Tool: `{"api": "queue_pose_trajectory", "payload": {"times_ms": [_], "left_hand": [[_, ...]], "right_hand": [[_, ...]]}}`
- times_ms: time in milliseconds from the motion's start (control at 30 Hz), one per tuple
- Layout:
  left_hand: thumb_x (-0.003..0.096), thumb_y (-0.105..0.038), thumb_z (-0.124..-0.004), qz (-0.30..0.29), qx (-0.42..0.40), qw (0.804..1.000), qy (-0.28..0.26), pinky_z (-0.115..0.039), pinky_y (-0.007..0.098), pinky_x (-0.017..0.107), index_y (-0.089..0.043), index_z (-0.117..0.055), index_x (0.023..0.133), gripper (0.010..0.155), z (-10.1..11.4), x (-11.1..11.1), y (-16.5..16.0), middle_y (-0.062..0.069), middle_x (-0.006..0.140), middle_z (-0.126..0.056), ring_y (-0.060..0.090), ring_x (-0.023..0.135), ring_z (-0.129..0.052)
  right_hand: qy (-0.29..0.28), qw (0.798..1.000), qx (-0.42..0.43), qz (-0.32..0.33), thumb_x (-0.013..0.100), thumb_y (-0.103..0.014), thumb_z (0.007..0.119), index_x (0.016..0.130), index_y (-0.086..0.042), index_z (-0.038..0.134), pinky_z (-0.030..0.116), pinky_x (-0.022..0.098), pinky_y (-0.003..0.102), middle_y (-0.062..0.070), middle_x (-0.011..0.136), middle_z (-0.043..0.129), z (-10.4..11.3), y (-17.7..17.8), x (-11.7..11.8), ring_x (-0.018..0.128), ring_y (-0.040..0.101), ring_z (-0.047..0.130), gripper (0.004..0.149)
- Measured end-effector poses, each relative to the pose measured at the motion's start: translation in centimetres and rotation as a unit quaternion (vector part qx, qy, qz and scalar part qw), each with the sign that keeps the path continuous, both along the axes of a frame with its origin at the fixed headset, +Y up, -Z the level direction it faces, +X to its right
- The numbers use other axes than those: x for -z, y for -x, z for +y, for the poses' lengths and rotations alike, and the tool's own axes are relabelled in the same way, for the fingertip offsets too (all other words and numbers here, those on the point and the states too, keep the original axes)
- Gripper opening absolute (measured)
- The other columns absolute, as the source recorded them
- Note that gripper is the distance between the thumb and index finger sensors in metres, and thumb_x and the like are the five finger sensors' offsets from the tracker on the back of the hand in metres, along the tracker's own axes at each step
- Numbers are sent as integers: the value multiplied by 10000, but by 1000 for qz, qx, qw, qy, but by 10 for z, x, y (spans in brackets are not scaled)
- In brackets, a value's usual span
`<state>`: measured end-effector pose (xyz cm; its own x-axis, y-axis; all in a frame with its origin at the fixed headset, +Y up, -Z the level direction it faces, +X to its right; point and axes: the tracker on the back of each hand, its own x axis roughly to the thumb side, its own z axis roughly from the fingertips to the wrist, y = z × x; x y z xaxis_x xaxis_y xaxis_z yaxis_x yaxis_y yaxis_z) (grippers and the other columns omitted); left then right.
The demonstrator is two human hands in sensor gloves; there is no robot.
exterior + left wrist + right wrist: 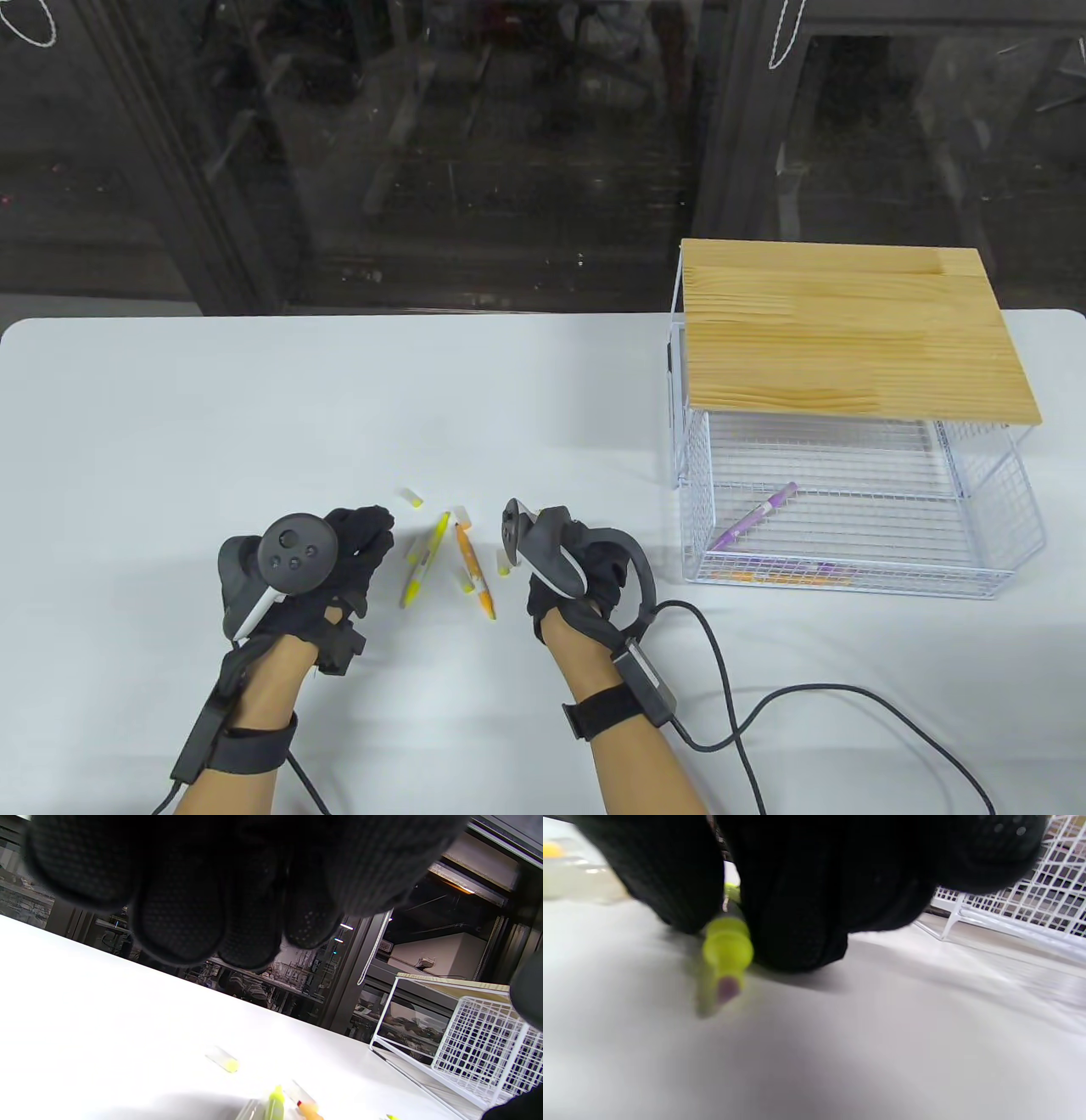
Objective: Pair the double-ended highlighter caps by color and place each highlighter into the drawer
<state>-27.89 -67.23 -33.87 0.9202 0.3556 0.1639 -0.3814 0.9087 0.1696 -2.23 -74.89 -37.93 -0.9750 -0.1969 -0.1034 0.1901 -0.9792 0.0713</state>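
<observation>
Your right hand (567, 567) sits low on the table just right of the pens, fingers curled down over a yellow cap (728, 949). From the right wrist view the cap looks pinched between two fingertips, though the blur leaves the grip uncertain. Your left hand (344, 560) hovers beside the yellow pen (424, 562), fingers bunched together and holding nothing.

The orange pen (473, 570) lies just right of the yellow one, nearly touching it. Loose caps are scattered around both, and another yellow cap (412, 498) lies farther out.

The risk is a mix-up. The caps are clear with only a tinted end, so you could easily press one onto the wrong pen. A small cap may also squirt from gloved fingertips and roll off. The drawer (1001, 526) at right stands pulled open, a purple pen (755, 514) inside. Reach carefully or your trailing cable could sweep the caps.
</observation>
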Motion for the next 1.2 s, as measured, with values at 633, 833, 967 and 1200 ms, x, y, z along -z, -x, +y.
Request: {"api": "queue_pose_trajectory", "payload": {"times_ms": [633,833,967,1200], "left_hand": [[391,-440,-831,1,-6,1000,-2,-859,556,401,-276,-958,810,468,0,1,2,32,761,-1047,350,551,-1036],[391,-441,-831,0,-7,1000,-2,-859,556,401,-278,-958,809,467,0,1,3,31,761,-1047,349,552,-1037],[391,-441,-831,2,-5,1000,2,-859,556,402,-278,-959,808,466,-2,2,4,30,761,-1047,349,552,-1036],[390,-439,-832,8,3,1000,4,-860,554,400,-276,-959,808,466,-6,4,5,32,759,-1048,348,549,-1038]], "right_hand": [[-44,990,132,33,405,-492,852,733,-167,895,806,396,449,45,635,984,34,-31,-7,535,301,915,464],[-42,977,199,57,403,-476,865,766,-171,841,778,447,490,50,687,940,60,-41,-19,597,328,884,475],[-6,978,194,79,404,-446,884,790,-180,813,768,465,498,49,724,920,61,-40,-27,625,335,875,473],[-21,978,182,97,406,-396,902,826,-212,761,792,457,487,51,782,872,47,-51,-33,622,327,906,479]]}}
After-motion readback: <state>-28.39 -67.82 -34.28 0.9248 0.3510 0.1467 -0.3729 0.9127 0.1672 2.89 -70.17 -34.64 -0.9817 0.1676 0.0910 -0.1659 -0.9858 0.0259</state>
